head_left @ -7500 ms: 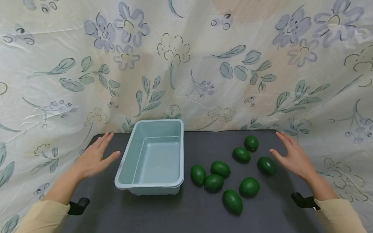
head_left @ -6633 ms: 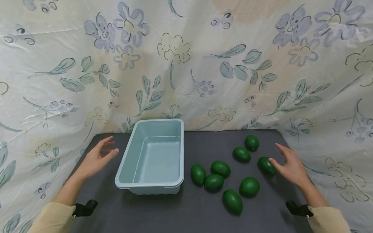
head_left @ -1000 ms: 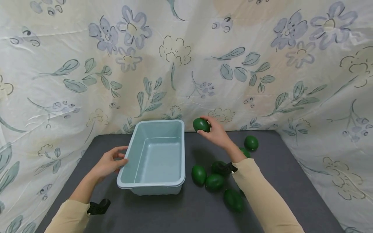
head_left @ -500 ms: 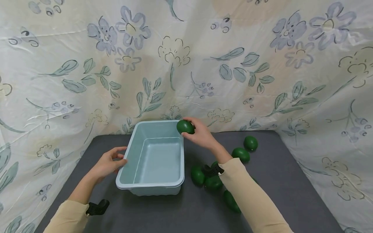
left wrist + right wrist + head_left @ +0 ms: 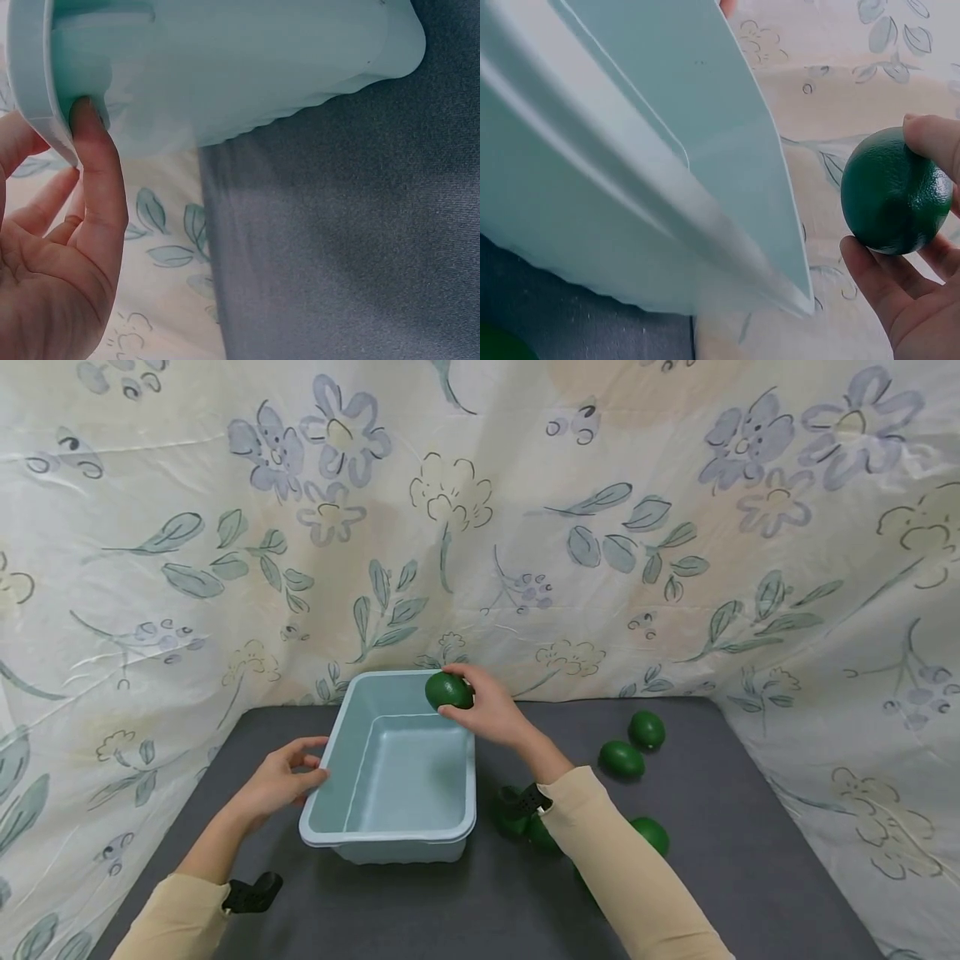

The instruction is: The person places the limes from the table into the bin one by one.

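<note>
A pale blue plastic tub (image 5: 333,764) stands on the dark grey table. My right hand (image 5: 483,710) holds a dark green avocado (image 5: 448,691) over the tub's far right corner; the right wrist view shows the avocado (image 5: 894,193) gripped between fingers and thumb beside the tub's wall (image 5: 630,187). My left hand (image 5: 281,777) grips the tub's left rim, and the left wrist view shows the thumb (image 5: 97,172) pressed against the rim (image 5: 34,90). Several more green avocados lie on the table right of the tub, among them one (image 5: 622,759) and another (image 5: 647,727) near the back.
A floral cloth (image 5: 480,527) hangs behind and drapes down both sides of the table (image 5: 750,827). More avocados (image 5: 651,833) lie partly hidden behind my right sleeve (image 5: 622,877). Bare table surface shows at front and far right.
My right hand has carried the avocado leftward from the table's right of the tub to above the tub's far right corner. My left hand stays on the tub's left rim.
</note>
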`<act>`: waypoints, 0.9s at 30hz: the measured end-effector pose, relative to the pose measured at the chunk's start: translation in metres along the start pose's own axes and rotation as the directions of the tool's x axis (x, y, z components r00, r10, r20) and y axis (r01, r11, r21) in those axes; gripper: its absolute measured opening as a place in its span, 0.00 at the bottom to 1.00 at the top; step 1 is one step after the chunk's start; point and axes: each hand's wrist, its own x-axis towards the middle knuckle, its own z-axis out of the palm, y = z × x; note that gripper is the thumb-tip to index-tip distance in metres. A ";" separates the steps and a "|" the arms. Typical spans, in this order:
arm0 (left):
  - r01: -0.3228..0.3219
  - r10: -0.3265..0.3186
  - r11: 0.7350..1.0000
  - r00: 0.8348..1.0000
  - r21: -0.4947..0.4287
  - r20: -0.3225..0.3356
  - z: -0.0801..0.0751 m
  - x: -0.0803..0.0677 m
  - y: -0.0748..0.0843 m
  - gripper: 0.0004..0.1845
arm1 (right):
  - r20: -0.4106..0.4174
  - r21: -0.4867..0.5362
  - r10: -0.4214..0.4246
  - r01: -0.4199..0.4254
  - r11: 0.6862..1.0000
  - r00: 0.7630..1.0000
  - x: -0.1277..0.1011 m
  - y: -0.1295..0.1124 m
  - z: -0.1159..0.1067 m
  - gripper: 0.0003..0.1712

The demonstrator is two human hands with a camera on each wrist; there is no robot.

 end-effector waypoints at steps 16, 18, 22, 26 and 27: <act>-0.011 0.011 1.000 1.000 0.000 0.011 -0.002 0.000 -0.001 0.33 | 0.069 0.004 -0.052 0.052 0.999 0.996 0.007 -0.016 0.025 0.34; -0.008 0.009 1.000 1.000 -0.002 0.011 -0.002 0.000 -0.002 0.33 | 0.082 0.015 -0.066 0.065 0.998 0.994 0.008 -0.017 0.028 0.34; -0.003 0.003 1.000 1.000 -0.005 0.009 -0.002 0.001 -0.002 0.33 | 0.098 0.012 -0.080 0.079 0.997 0.992 0.008 -0.018 0.032 0.34; -0.002 0.002 1.000 1.000 -0.010 0.007 -0.002 0.001 -0.003 0.33 | 0.115 0.024 -0.079 0.077 0.997 0.990 0.008 -0.019 0.034 0.34; -0.002 0.002 1.000 1.000 -0.009 0.007 -0.002 0.001 -0.003 0.33 | 0.121 0.029 -0.080 0.077 0.997 0.989 0.007 -0.020 0.034 0.34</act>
